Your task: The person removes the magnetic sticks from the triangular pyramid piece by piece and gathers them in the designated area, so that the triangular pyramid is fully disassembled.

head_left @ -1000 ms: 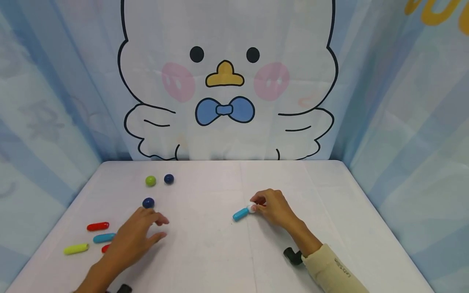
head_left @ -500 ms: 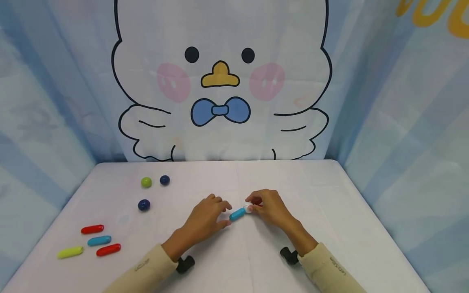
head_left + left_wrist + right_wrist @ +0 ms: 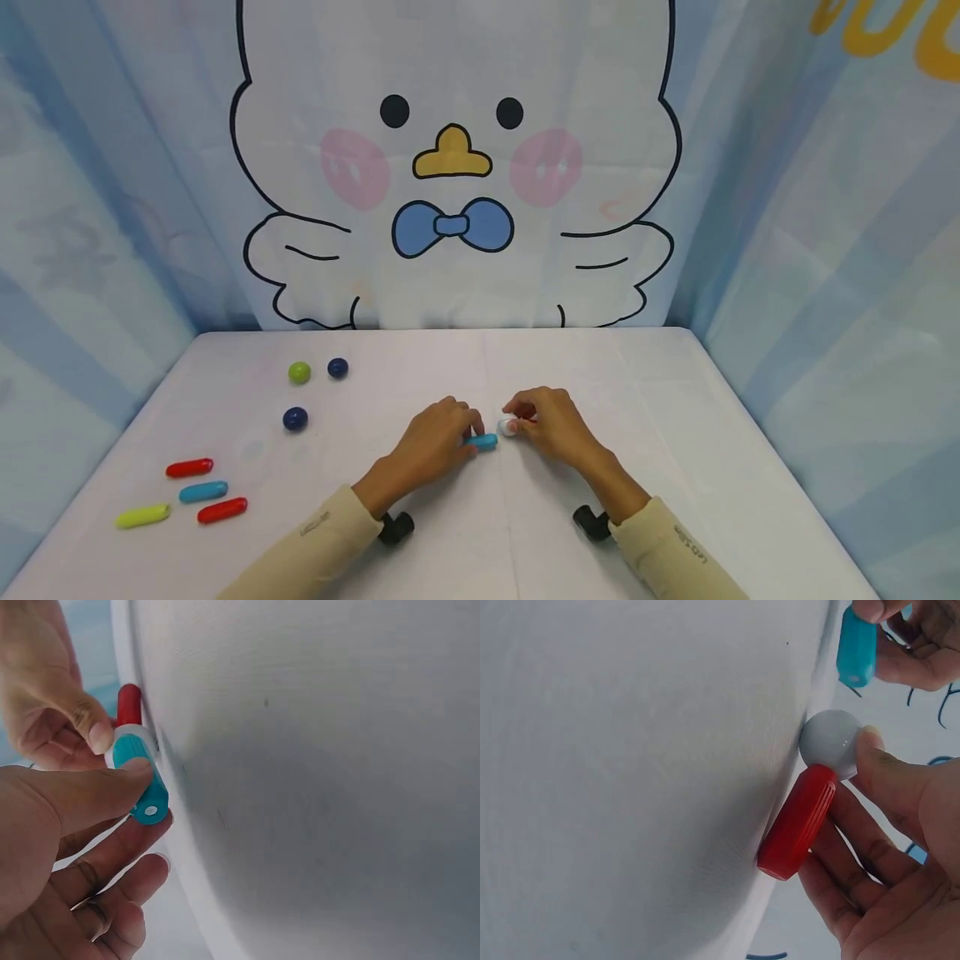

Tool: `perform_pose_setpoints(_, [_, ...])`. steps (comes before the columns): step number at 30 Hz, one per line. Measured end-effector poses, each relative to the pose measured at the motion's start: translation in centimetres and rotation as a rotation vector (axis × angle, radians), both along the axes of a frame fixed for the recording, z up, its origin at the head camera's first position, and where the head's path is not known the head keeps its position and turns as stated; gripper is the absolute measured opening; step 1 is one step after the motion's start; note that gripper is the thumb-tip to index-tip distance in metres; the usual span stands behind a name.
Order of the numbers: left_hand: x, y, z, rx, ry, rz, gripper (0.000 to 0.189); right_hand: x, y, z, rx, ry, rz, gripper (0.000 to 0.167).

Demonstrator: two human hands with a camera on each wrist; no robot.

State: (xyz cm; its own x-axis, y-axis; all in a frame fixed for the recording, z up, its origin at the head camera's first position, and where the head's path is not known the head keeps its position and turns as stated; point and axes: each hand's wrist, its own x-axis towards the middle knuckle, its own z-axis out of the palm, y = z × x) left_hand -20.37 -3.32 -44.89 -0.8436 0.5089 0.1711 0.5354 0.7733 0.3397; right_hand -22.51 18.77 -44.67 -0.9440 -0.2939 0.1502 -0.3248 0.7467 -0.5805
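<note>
In the head view, my left hand (image 3: 433,440) pinches a short blue rod (image 3: 486,442) between thumb and fingers, just above the middle of the table. A white dot marks the end of this blue rod (image 3: 156,791) in the left wrist view. Thumb and fingers of my right hand (image 3: 553,427) hold a white ball (image 3: 829,739), from which a ridged red rod (image 3: 799,821) sticks out. A narrow gap separates the blue rod from the ball in the right wrist view. From the head camera the red rod is mostly hidden behind the right hand.
On the white table (image 3: 375,542), a yellow-green rod (image 3: 142,516), another blue rod (image 3: 203,492) and two red rods (image 3: 222,510) lie at the left. Behind them are a green ball (image 3: 299,372) and two dark blue balls (image 3: 296,419). A printed curtain (image 3: 457,283) stands along the back.
My left hand has come from beside the loose rods to the middle and taken hold of the blue rod, which has turned and come off the white ball. The right hand has stayed put.
</note>
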Motion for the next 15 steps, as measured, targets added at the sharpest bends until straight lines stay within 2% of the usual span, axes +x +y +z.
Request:
perform_pose_setpoints(7, [1.4,-2.7,0.7,0.01,-0.002,0.058,0.016,0.0,-0.1,0.0,-0.003,-0.033,-0.034,0.014])
perform_pose_setpoints(15, [3.9,-7.5,1.4,-0.018,-0.046,0.211,0.022,0.1,-0.1,-0.1,-0.012,-0.022,-0.029,0.014])
